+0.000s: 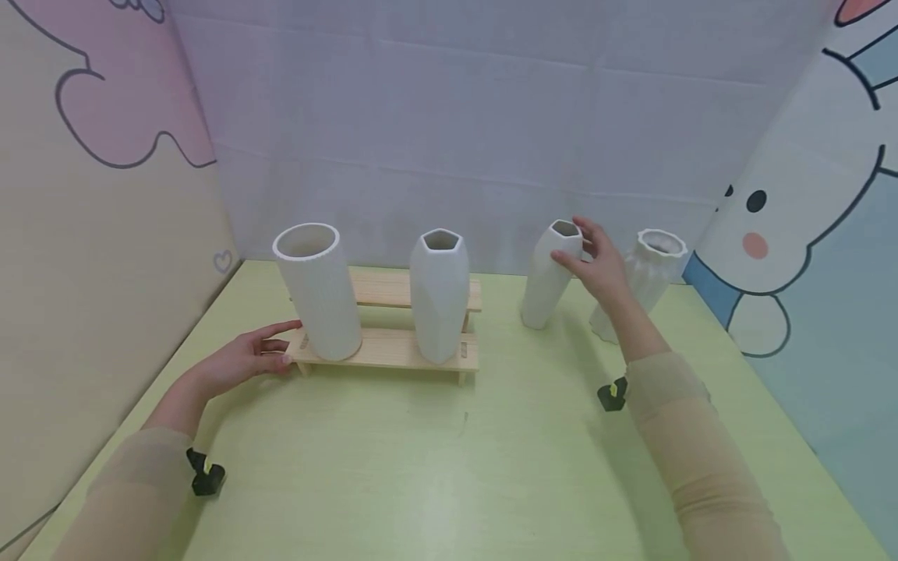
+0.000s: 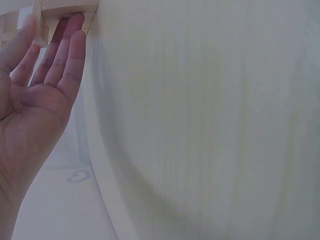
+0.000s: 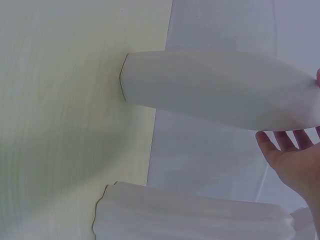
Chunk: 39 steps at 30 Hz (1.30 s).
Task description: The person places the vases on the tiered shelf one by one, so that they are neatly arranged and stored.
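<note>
My right hand [image 1: 599,261] holds a white faceted vase [image 1: 550,276] near its mouth, thumb on one side and fingers on the other. The vase base is right at the tabletop in the right wrist view. At the left end of a low two-step wooden rack [image 1: 386,349], my left hand [image 1: 242,358] touches the board's edge with extended fingers. On the rack's lower step stand a tall textured cylindrical vase [image 1: 323,300] and another faceted vase [image 1: 440,304] with a five-sided mouth. A ribbed vase [image 3: 185,215] with a wavy rim stands right of the held one.
The pale yellow-green table [image 1: 407,467] meets a hanging white cloth [image 1: 456,117] at the back. Cartoon-printed walls [image 1: 835,327] close in on both sides. The rack's upper step [image 1: 382,288] lies behind the standing vases.
</note>
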### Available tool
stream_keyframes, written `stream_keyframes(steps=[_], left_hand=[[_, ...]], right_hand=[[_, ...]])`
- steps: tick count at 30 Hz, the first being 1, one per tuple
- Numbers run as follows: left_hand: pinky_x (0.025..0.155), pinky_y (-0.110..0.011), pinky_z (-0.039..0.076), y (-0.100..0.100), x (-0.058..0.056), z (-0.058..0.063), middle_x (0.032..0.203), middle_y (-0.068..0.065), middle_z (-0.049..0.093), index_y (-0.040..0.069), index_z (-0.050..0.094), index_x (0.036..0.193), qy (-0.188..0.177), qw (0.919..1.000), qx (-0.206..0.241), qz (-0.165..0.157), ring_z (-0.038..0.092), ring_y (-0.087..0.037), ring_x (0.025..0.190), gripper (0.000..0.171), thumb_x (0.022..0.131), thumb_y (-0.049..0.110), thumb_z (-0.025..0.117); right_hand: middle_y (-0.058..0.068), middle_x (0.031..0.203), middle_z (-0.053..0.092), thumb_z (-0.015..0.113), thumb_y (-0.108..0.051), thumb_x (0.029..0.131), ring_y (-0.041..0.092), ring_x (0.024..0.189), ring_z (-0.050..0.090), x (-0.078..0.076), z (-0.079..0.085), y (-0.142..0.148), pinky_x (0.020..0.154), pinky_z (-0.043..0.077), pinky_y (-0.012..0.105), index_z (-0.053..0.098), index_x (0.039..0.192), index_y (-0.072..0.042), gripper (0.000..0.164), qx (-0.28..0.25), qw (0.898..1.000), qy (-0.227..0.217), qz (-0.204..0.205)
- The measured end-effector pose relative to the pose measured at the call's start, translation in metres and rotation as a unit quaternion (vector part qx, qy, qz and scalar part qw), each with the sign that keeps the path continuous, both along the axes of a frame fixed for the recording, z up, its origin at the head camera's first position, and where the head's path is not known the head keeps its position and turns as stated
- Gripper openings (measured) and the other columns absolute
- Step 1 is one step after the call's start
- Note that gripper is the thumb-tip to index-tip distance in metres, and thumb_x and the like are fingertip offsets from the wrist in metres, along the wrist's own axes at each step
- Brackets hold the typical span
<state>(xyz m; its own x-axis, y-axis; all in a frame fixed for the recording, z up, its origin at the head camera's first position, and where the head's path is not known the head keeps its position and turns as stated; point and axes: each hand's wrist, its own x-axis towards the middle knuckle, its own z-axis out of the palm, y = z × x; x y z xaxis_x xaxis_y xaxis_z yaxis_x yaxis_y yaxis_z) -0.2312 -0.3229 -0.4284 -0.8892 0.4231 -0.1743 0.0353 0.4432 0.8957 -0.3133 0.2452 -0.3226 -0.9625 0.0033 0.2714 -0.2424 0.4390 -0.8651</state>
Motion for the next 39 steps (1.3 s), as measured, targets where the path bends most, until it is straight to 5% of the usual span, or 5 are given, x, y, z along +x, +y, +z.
stream_keyframes(steps=[39], left_hand=[[0.087, -0.025, 0.051, 0.002, 0.002, 0.003, 0.135, -0.025, 0.046, 0.017, 0.024, 0.150, -0.011, 0.9999, 0.005, 0.004, 0.060, -0.014, 0.108, 0.072, 0.091, 0.021, 0.064]], right_hand=[[0.016, 0.142, 0.044, 0.078, -0.036, 0.077, 0.034, 0.127, 0.044, -0.007, 0.015, 0.003, 0.093, 0.047, 0.051, 0.040, 0.138, -0.014, 0.075, 0.052, 0.997, -0.050, 0.005]])
